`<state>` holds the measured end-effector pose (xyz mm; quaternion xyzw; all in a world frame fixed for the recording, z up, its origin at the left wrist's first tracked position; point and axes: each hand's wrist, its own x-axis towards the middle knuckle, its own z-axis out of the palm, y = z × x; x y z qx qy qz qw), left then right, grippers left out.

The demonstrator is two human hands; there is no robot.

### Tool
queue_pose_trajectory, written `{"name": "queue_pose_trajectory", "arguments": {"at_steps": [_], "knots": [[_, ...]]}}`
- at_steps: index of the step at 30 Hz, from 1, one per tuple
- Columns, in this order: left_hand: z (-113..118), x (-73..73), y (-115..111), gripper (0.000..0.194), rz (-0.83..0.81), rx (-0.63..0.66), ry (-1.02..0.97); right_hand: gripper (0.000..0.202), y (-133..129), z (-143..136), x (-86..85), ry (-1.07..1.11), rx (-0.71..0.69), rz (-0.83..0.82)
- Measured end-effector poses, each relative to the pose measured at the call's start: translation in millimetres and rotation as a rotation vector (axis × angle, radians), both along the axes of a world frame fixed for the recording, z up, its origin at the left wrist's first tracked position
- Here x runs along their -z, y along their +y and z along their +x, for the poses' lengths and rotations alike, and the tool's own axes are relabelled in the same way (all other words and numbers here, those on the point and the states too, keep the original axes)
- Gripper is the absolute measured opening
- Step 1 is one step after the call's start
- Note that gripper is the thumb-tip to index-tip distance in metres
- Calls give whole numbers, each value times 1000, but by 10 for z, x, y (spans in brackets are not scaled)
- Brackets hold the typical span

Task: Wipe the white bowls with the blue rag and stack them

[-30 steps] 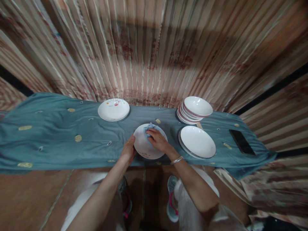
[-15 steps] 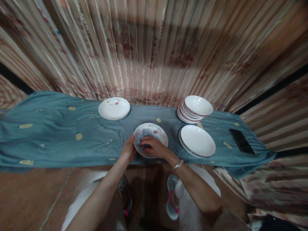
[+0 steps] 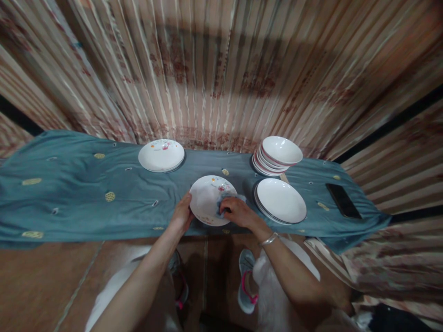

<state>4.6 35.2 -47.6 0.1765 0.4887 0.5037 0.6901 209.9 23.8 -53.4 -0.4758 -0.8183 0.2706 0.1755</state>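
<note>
A white plate with a floral rim point(image 3: 206, 200) is tilted slightly above the cloth-covered table, near its front edge. My left hand point(image 3: 183, 213) grips the plate's left rim, thumb on top. On the plate's right side, my right hand point(image 3: 236, 212) is closed on a bluish-grey cloth point(image 3: 221, 199) pressed against the surface. Part of the cloth is hidden under my fingers. To the right of the plate sits a stack of white plates point(image 3: 282, 200).
Floral plates point(image 3: 161, 156) are stacked at the back left. A stack of bowls point(image 3: 281, 151) stands at the back right. A black phone point(image 3: 343, 201) lies on the teal tablecloth point(image 3: 76, 184) at the right. A patterned curtain point(image 3: 207, 83) hangs behind.
My right hand has slid with the cloth from the middle of the plate to its right side. My left hand still holds the left rim.
</note>
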Motion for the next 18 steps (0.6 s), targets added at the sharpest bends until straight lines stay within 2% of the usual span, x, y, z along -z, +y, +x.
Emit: {"name": "queue_pose_trajectory", "arguments": {"at_steps": [11,18], "knots": [[26,-64,-11,40,0,-1,25,34,182,-83,132,-80,320,261],[42,-83,-26,47,46,25,9,49,335,-247,170,54,405,252]]}}
